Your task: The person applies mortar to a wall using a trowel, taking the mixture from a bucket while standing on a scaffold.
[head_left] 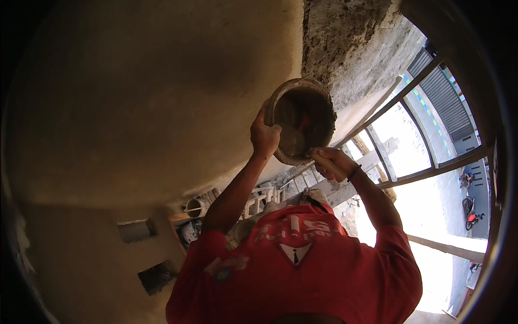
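In front of the wall I hold up a round bucket (306,89), tilted so that its dark, mortar-smeared inside faces me. My left hand (265,135) is closed on the bucket's left rim, with the thumb over the edge. My right hand (335,163) is wrapped round the pale wooden handle (328,165) of what looks like a trowel, at the bucket's lower right rim. The blade is not clear in the shadow inside the bucket. A dark band circles my right wrist.
Smooth plaster (162,97) covers the wall on the left, beside a rough bare strip (345,43). A wooden frame with bars (418,129) stands at the right; a motorcycle (470,213) is outside. Below are another bucket (196,208) and planks. Two rectangular openings (156,277) pierce the lower left wall.
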Tool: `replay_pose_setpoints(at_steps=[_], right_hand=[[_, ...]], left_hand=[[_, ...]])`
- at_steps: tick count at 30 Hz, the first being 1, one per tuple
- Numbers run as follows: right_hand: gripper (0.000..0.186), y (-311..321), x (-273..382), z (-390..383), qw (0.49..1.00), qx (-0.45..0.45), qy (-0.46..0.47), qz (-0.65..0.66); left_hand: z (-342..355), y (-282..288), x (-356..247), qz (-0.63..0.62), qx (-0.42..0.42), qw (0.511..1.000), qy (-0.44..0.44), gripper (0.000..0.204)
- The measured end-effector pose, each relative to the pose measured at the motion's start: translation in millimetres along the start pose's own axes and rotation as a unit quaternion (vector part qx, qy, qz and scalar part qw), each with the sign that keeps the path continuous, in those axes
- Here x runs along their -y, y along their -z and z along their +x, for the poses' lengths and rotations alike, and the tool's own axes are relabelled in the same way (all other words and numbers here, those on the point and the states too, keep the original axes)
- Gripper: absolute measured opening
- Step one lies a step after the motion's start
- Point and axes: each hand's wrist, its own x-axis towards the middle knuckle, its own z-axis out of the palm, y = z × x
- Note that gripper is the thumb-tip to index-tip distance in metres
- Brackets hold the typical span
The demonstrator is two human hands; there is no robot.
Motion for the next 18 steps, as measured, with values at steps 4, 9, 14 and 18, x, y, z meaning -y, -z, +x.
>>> replay_pose_setpoints(at_steps=[4, 9, 14, 18], right_hand=[[0.039, -9.6, -0.2, -10.8, 0.998, -0.017, 0.048, 0.022], [0.035, -31.2, 14.1, -36.6, 0.991, -0.048, 0.117, 0.035], [0.032, -26.5, 33.8, -59.4, 0.956, -0.100, 0.235, 0.145], [0.028, -9.5, 57.1, -72.4, 0.888, -0.207, 0.381, 0.153]], left_hand=[[7.6, -8.4, 8.2, -0.103, -0.025, 0.994, 0.016, 0.056], [3.3, -5.5, 6.5, -0.177, -0.053, 0.980, 0.072, 0.054], [-6.3, -15.4, 3.0, -0.138, -0.063, 0.972, 0.180, 0.079], [-9.9, -11.0, 45.1, -0.086, -0.054, 0.973, 0.206, 0.085]])
